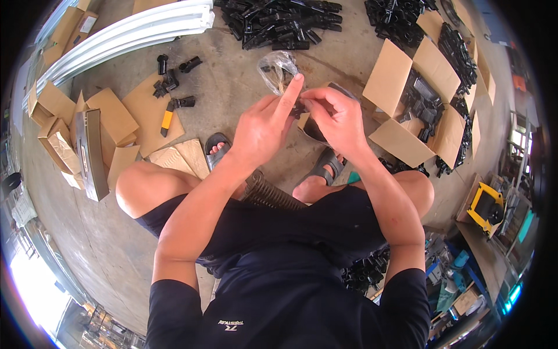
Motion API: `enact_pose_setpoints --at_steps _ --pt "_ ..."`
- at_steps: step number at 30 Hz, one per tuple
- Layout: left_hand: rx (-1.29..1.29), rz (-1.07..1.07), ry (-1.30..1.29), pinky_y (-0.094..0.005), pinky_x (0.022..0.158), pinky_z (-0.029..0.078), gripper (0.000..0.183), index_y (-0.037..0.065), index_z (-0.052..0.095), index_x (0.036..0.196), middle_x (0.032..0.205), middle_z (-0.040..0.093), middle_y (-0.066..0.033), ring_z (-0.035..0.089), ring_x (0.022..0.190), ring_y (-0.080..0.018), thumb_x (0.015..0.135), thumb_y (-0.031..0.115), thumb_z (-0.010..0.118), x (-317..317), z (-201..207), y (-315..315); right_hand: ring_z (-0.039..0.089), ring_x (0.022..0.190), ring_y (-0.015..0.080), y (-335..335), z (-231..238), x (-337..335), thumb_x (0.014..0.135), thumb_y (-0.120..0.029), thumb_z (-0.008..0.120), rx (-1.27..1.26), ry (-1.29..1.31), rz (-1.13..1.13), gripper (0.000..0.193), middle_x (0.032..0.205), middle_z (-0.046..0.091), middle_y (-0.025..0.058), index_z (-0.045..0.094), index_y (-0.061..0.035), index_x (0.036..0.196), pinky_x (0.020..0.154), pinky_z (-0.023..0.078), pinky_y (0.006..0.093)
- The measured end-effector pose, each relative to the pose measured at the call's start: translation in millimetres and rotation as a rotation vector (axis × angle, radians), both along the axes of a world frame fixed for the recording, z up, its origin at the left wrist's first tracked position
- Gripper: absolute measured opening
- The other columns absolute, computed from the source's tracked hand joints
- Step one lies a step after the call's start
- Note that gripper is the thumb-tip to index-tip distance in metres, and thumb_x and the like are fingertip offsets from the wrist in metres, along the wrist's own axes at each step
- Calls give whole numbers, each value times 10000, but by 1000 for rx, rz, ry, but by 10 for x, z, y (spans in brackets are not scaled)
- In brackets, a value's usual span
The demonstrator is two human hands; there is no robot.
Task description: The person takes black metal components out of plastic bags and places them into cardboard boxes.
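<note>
Okay, so a small dark part (298, 109) is held up over the floor (238, 75), mostly hidden between the hands. It's pinched by the nearly closed fingers of the right hand (340, 119); on the left hand (261, 131) the index is stuck out straight, its grip can't be made out. Beyond, a clear plastic bag (278, 68) is seen, then black parts (282, 24) are heaped.

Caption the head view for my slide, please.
Left hand and right hand meet at a small dark part, with piled black parts ahead and an open cardboard box at right.
</note>
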State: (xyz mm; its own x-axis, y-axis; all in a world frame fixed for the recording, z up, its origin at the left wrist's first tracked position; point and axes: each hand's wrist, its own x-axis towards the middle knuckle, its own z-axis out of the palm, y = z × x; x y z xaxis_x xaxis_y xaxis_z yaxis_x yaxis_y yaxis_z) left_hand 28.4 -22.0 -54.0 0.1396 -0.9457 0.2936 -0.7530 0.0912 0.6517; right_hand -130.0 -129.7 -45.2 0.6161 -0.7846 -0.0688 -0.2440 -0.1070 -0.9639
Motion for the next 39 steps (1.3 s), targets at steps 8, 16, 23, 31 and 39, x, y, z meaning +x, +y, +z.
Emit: enact_pose_setpoints --at_steps 8,16,23,31,39 --pt "65 120 60 -395 780 594 947 97 336 1599 1040 754 -127 722 911 -315 786 4 813 50 -41 15 684 866 348 -376 -217 -186 889 -18 656 -455 200 56 174 950 701 161 733 -34 1044 762 549 405" --pt "15 150 92 -385 759 603 917 107 368 1587 1033 762 -122 728 918 -316 793 32 821 110 -54 -13 649 1047 264 -176 -1510 -47 910 -273 657 -837 844 629 180 950 710 42 740 -114 910 939 493 417" --pt "-12 113 79 -390 789 612 909 81 374 1578 1046 761 -142 728 940 -313 786 23 816 108 5 -52 711 927 255 544 -2419 96 937 -218 557 -806 921 545 253 919 750 59 739 -90 1057 919 475 436" --pt "30 90 46 -391 797 607 908 57 371 1573 1076 754 -161 723 969 -316 777 6 804 132 -3 -3 693 950 263 582 -2613 80 931 -226 554 -1039 700 492 286 922 742 95 729 -60 1083 920 448 476" --pt "-84 75 46 -404 674 556 916 99 402 1576 872 676 -94 643 792 -280 750 24 791 66 -124 -28 666 964 265 757 -2718 168 908 -226 575 -673 765 508 247 982 728 86 728 -74 1028 900 467 417"
